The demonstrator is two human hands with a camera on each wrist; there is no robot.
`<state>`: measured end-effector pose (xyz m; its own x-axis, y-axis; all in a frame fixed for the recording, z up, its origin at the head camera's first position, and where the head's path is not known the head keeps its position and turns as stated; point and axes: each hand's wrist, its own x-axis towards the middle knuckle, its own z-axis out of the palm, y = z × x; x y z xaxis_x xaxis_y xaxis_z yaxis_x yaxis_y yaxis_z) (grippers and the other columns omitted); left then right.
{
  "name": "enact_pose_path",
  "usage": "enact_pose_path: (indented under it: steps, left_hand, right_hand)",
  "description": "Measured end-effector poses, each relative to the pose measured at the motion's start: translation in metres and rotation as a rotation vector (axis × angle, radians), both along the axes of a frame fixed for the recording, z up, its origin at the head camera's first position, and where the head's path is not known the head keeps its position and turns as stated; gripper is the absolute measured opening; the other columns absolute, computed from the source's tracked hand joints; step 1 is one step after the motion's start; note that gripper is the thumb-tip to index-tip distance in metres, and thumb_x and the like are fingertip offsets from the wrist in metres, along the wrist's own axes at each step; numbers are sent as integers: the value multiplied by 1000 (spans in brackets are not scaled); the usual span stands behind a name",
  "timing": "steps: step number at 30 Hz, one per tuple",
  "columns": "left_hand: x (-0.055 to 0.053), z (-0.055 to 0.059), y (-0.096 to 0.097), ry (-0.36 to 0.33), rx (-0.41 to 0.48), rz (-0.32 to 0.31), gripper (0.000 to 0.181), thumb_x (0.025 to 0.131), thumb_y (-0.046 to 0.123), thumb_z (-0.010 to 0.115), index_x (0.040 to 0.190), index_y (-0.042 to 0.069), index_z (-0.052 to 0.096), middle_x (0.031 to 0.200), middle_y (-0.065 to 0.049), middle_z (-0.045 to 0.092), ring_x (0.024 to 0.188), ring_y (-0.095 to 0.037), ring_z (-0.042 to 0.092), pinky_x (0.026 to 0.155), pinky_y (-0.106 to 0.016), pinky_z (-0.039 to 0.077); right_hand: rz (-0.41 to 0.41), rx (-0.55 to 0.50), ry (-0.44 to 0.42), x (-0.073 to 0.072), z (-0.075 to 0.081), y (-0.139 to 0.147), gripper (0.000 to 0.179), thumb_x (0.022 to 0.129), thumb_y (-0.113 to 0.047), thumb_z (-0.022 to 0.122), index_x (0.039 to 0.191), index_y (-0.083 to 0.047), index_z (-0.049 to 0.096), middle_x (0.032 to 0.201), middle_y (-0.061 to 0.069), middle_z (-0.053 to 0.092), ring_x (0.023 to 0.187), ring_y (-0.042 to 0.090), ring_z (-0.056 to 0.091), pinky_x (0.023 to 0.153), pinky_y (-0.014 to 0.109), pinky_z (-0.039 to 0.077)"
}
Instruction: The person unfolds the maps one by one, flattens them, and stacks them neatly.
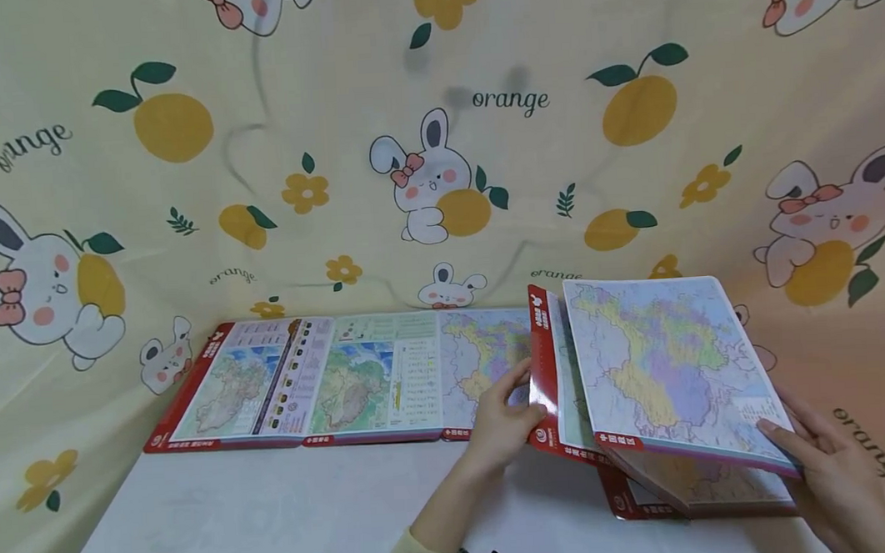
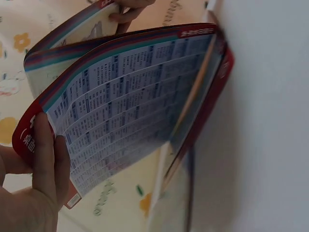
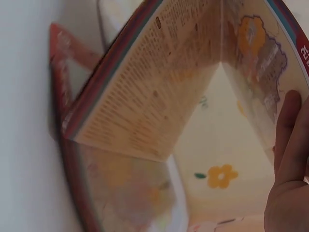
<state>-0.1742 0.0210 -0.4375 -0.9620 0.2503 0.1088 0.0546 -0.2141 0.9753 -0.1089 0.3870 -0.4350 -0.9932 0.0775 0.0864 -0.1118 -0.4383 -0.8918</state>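
In the head view a folding map with a red border strip is held up at the right, its panels spread in a zigzag. My left hand pinches the red left edge. At the opposite side, my right hand grips the lower right of the top panel, thumb on its face. Printed text fills the inner panel in the left wrist view. Seen from the right wrist, the panels stand apart like a tent. A lower panel lies beneath them near the table.
More map panels lie flat in a row along the back of the white table, reaching behind the raised ones. A cloth printed with rabbits and oranges hangs behind the table and at its sides.
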Motion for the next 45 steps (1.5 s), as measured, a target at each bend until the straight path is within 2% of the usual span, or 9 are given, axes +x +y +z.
enact_pose_path:
  steps: [6,10,14,22,25,29,34,40,45]
  left_hand:
    - [-3,17,-30,-15,26,12,64,95,-3,64,155,13,50,144,-16,51,106,-37,72,80,-39,64]
    - [-2,28,-54,-18,27,38,64,97,0,65,157,16,47,147,-15,48,114,-36,69,85,-43,63]
    - [-1,38,-80,-13,10,64,67,98,2,66,158,20,45,150,-13,45,119,-37,68,87,-45,62]
    - [2,55,-147,28,-36,102,65,101,1,62,160,17,40,155,-12,42,119,-36,68,86,-40,62]
    - [4,62,-175,16,-73,135,65,102,2,61,161,18,39,156,-10,42,117,-32,69,86,-38,63]
    - [4,68,-212,6,-157,187,66,103,6,63,162,19,38,155,-9,43,113,-26,70,85,-36,62]
    - [4,72,-258,21,-307,254,66,104,11,63,163,19,36,157,-12,40,113,-20,69,84,-31,62]
    - [4,77,-312,-18,-529,366,66,104,22,64,163,19,36,160,-18,39,123,-35,63,81,-25,60]
    - [-3,71,-358,-66,-656,445,64,105,32,63,161,17,39,158,-24,38,128,-43,50,77,-20,58]
  right_hand:
    - [-27,-136,63,-8,14,-16,57,104,13,46,147,-21,60,132,-12,69,109,12,72,78,31,63]
    - [-43,-177,103,-14,25,-25,56,103,15,46,146,-17,62,132,-8,70,106,16,74,76,34,63]
    - [-8,-250,136,-17,33,-31,56,104,16,42,149,-13,59,135,-3,69,108,20,74,79,35,63]
    - [-26,-306,141,-24,43,-43,56,104,14,43,152,-13,54,138,-2,68,109,22,74,81,37,63]
    - [-10,-333,146,-27,44,-46,57,104,15,43,153,-12,53,138,1,68,109,24,74,80,39,63]
    - [48,-387,169,-31,43,-48,59,103,18,38,153,-10,52,138,6,67,114,28,72,84,41,62]
    - [76,-377,197,-40,40,-51,60,103,20,36,153,-9,52,139,7,67,114,29,72,83,42,62]
    - [98,-316,202,-50,33,-59,61,102,20,37,152,-12,54,136,7,69,107,29,74,77,40,63]
    - [125,-250,193,-61,27,-73,62,103,19,38,153,-14,52,137,5,68,107,28,74,77,39,63]
